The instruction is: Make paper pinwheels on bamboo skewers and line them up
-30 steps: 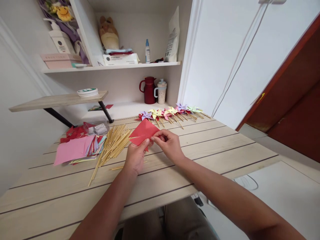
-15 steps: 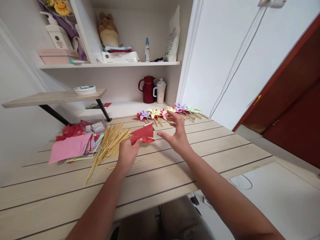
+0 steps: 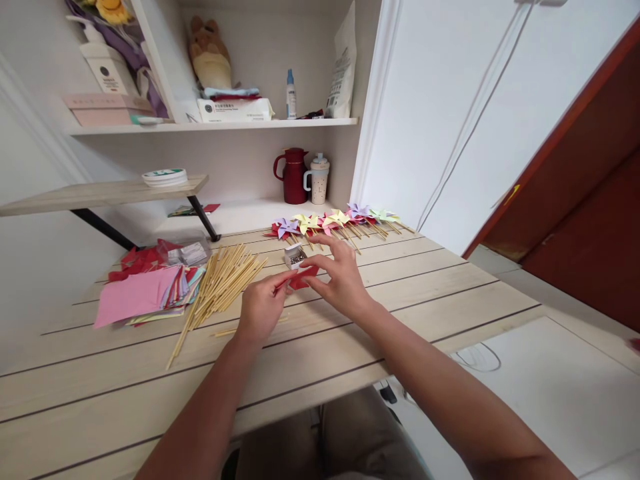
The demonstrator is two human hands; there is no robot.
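My left hand pinches a folded red paper by its near edge, just above the wooden table. My right hand grips the same red paper from the right, fingers curled round it. A small open box of pins sits on the table right behind the paper. A bundle of thin wooden sticks lies to the left of my left hand. Beyond both hands lies a row of finished paper pinwheels on sticks.
A stack of coloured paper squares with pink on top lies at the far left, red scraps behind it. A red jug and a mug stand at the back. A raised shelf board juts out on the left.
The red paper went from a spread sheet to a small folded piece. My right hand let go, lifted open, then came back down onto the paper. The pin box has come into sight.
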